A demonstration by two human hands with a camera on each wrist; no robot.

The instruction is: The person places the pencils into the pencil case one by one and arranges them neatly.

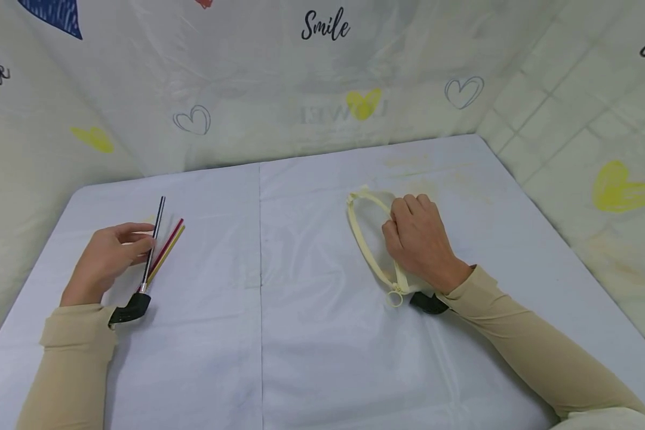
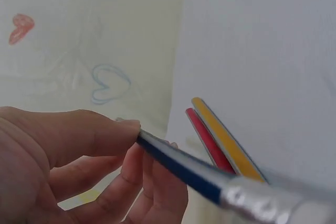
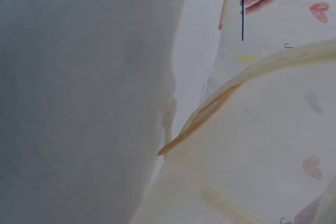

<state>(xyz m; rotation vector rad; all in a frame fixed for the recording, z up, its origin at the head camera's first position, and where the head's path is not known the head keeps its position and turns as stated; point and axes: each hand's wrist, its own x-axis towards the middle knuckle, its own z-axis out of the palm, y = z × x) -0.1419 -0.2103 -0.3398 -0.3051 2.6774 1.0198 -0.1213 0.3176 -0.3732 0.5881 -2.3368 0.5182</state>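
Note:
Thumb and fingers of my left hand (image 1: 115,254) pinch a dark pencil with silver stripes (image 1: 159,216), held tilted above the table; its silvery end shows close up in the left wrist view. Beyond it, a red pencil (image 1: 171,237) and a yellow pencil (image 1: 168,251) lie side by side. My right hand (image 1: 419,236) grips the far-right edge of a sheer cream zip pouch (image 1: 361,237), whose mouth is spread apart. A ring pull (image 1: 395,298) hangs at its near end. The right wrist view shows the pouch's zipper edge (image 3: 273,66); the gripping fingertips are hidden there.
A white-covered table (image 1: 312,334) with a crease down its middle lies under both hands. Behind and at the sides hangs a pale curtain (image 1: 258,77) printed with hearts and words. Dark wrist cameras (image 1: 132,307) sit at both cuffs.

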